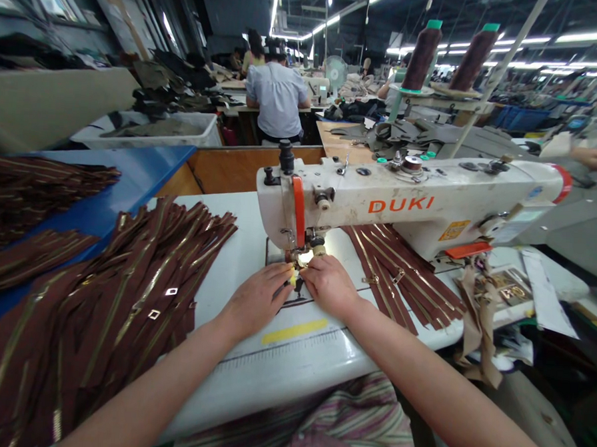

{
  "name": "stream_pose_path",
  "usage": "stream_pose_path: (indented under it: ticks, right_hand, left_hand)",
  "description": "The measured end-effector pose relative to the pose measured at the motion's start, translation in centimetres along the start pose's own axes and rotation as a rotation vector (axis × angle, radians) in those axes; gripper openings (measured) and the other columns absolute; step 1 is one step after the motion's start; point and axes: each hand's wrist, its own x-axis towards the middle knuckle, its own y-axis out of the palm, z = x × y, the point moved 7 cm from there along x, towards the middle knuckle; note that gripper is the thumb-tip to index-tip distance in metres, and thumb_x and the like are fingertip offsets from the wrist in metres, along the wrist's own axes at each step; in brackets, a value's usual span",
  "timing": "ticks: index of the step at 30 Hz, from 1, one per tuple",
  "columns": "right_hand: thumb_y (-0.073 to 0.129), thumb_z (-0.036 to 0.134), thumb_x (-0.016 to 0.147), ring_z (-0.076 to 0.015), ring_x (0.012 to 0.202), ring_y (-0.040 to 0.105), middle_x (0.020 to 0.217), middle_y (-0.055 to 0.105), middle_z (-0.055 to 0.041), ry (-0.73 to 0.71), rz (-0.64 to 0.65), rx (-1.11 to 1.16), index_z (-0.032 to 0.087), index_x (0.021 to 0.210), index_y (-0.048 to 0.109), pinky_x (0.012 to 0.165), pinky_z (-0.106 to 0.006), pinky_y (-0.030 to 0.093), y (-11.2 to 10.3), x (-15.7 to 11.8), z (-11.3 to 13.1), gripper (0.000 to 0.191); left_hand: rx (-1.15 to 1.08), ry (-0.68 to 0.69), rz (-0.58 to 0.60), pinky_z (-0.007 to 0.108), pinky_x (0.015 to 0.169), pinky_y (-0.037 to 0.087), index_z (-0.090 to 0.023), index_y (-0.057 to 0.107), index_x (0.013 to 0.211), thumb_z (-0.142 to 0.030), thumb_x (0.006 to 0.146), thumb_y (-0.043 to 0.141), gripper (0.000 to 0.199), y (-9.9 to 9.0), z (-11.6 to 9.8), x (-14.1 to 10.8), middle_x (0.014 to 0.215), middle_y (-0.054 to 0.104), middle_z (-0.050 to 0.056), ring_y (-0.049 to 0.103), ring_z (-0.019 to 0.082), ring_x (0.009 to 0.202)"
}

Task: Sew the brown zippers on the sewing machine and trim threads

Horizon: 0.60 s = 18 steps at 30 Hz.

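My left hand (257, 300) and my right hand (329, 286) meet at the needle area of a white DUKI industrial sewing machine (399, 205). Their fingertips pinch a small brown zipper piece (294, 299) just in front of the lit presser foot (304, 257). A small yellow item (292, 277) shows between my fingers. To my left lies a large heap of brown zippers with gold-coloured teeth (108, 313). Behind my right hand, more brown zippers (400, 277) lie fanned out under the machine arm.
More zippers rest on a blue table (131, 175) at left. Tan fabric strips (478, 319) hang off the sewing table's right side. Thread cones (422, 56) stand above the machine. A co-worker (278, 96) sits beyond, and another person's hand (589, 157) reaches in at right.
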Motion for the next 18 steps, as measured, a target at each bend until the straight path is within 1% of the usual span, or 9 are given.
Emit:
stream_pose_path:
  ticks: [9,11,14,16,18]
  right_hand:
    - [0.048,0.018,0.093,-0.0207,0.082,0.05,0.081,0.062,-0.0074,0.007,0.007,-0.002,0.014,0.082,0.07,0.073,-0.032,0.035,-0.3,-0.1,0.1,0.025]
    - [0.048,0.018,0.093,-0.0208,0.081,0.05,0.08,0.062,-0.0071,0.004,0.003,-0.002,0.015,0.082,0.07,0.073,-0.032,0.036,-0.3,-0.1,0.1,0.025]
    - [0.048,0.019,0.093,-0.0209,0.081,0.051,0.079,0.062,-0.0069,-0.003,-0.013,0.0,0.015,0.081,0.07,0.073,-0.032,0.036,-0.4,-0.2,0.2,0.025]
    - [0.049,0.018,0.092,-0.0208,0.081,0.051,0.079,0.062,-0.0067,-0.01,-0.028,0.011,0.015,0.082,0.07,0.073,-0.032,0.036,-0.5,-0.3,0.4,0.024]
    - [0.049,0.017,0.092,-0.0206,0.08,0.051,0.078,0.062,-0.0066,-0.021,-0.047,0.022,0.015,0.082,0.07,0.073,-0.031,0.037,-0.7,-0.5,0.7,0.023]
  left_hand:
    - [0.007,-0.025,0.014,0.045,0.1,0.047,-0.011,0.059,0.116,-0.028,0.095,0.037,0.035,-0.1,-0.3,0.1,0.121,0.064,0.014,0.056,0.024,0.117]
    - [0.007,-0.037,0.01,0.045,0.1,0.047,-0.01,0.059,0.115,-0.027,0.095,0.037,0.035,-0.1,-0.2,0.4,0.12,0.064,0.015,0.056,0.024,0.117]
    - [0.016,-0.047,0.002,0.044,0.098,0.049,-0.01,0.061,0.112,-0.026,0.095,0.038,0.034,-0.4,-0.1,0.5,0.115,0.067,0.015,0.059,0.024,0.112]
    - [0.022,-0.046,0.001,0.043,0.097,0.05,-0.01,0.063,0.109,-0.025,0.094,0.04,0.032,-1.1,-0.3,-0.3,0.112,0.068,0.014,0.061,0.023,0.108]
    - [0.028,-0.035,-0.001,0.041,0.096,0.052,-0.01,0.064,0.107,-0.024,0.093,0.042,0.03,-2.1,-1.0,-2.1,0.11,0.069,0.013,0.063,0.023,0.106]
